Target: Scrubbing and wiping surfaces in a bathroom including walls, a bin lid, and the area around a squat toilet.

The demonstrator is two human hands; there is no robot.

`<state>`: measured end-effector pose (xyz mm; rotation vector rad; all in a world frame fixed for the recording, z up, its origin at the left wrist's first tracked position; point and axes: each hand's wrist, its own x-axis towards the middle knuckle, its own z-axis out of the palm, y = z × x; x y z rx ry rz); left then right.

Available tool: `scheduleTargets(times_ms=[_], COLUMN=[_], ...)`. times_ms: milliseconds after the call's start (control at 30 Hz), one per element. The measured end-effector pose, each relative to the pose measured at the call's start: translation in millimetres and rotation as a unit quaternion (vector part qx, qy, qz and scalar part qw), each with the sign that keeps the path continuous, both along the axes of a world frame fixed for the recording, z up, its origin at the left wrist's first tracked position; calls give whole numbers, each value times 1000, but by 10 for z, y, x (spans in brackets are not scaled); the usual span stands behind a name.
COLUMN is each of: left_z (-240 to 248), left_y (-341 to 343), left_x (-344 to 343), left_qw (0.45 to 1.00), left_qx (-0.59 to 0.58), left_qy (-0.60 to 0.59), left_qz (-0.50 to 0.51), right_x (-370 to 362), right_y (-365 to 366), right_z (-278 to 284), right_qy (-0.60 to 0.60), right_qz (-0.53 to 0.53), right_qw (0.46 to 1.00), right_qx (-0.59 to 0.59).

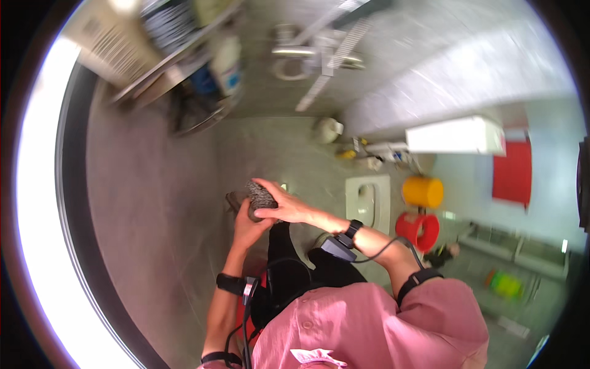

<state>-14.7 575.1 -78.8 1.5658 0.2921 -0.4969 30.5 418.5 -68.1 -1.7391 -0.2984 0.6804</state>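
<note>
Floor (270, 144) of grey tile lies below, with a white squat pan (351, 206) at the right side. Left hand (248, 229) and right hand (287, 206) curl their fingers round a grey speckled object (260, 194), which is between them, above the floor. It seems light, rather soft and rough, so I judge its two opposite sides give good hold.

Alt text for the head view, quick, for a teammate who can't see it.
A person's left hand and right hand grip a grey speckled object. To the right are a white squat toilet, a yellow bucket and a red bucket.
</note>
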Motion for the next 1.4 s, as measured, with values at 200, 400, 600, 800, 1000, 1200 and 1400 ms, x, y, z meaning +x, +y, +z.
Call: scheduleTargets(times_ms=[200,400,600,800,1000,1200,1400], left_z=[522,696,1803,3168,3835,3040,1776], left_y=[-732,-1677,-3025,-4618,-6042,-6893,-7137], left_x=[170,197,207,547,1163,1947,1416], left_qw=[972,948,892,868,785,621,564], left_qx=[-1,11,-94,-141,-99,261,466], left_qy=[-67,-127,-134,-255,-546,-717,-632], left_qz=[-223,-292,-422,-402,-275,-177,-254], right_x=[-517,-1970,-4269,-6059,-6414,-6143,-5646], right_y=[-1087,-2520,-3323,-3371,-3541,-3843,-4641], right_z=[198,346,-63,-352,-380,-495,-448], right_qy=[153,216,217,212,189,169,167], right_qz=[-394,-624,-748,-820,-857,-853,-850], right_qw=[862,687,533,374,266,255,256], right_qx=[281,304,331,378,398,421,428])
